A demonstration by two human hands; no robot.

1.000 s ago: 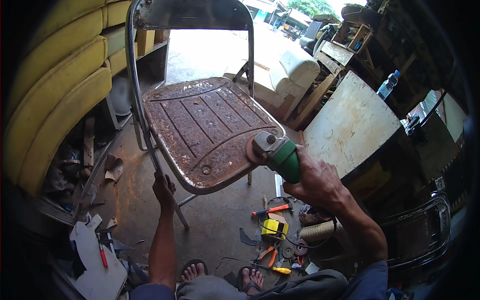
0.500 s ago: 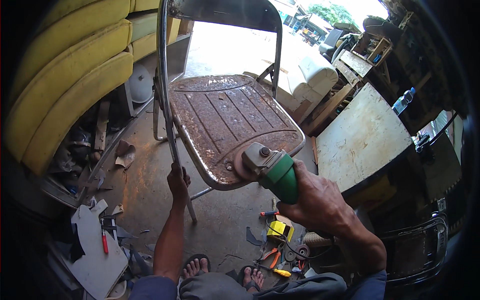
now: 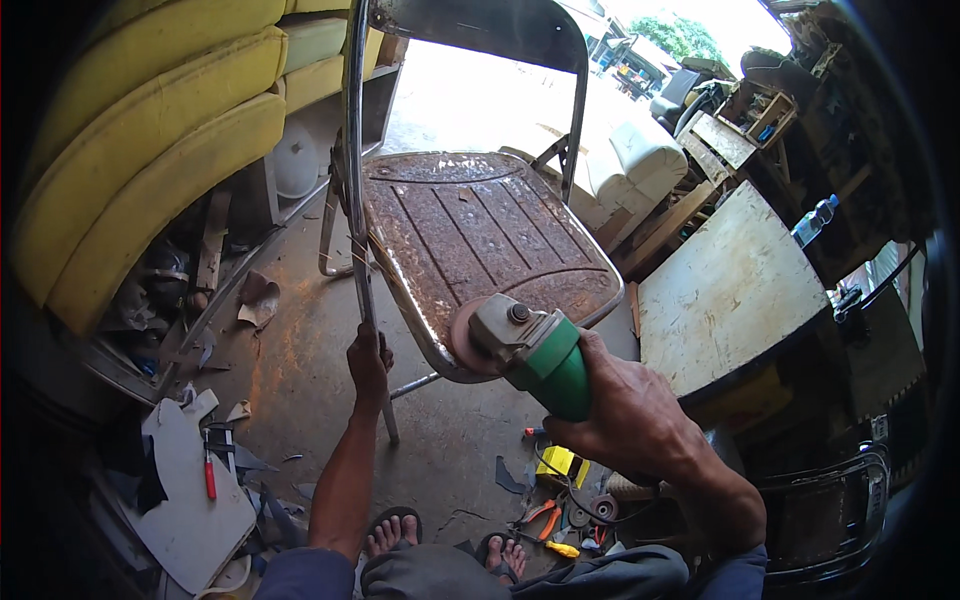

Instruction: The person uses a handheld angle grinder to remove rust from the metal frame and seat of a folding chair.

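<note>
Right hand (image 3: 640,405) was wrapped around the green body of the angle grinder (image 3: 562,368), fingertips hidden from me, while the left hand (image 3: 370,360) was closed about a tubular leg (image 3: 365,295) of the folding chair (image 3: 490,225), below seat height. I logged the grinder's disc (image 3: 468,340) at the near left corner of the rusty seat (image 3: 435,250), with thin orange streaks (image 3: 350,258) beside that leg. On the floor (image 3: 320,370), near the feet (image 3: 395,533), I recorded a yellow box (image 3: 560,462) and orange-handled pliers (image 3: 550,523).
</note>
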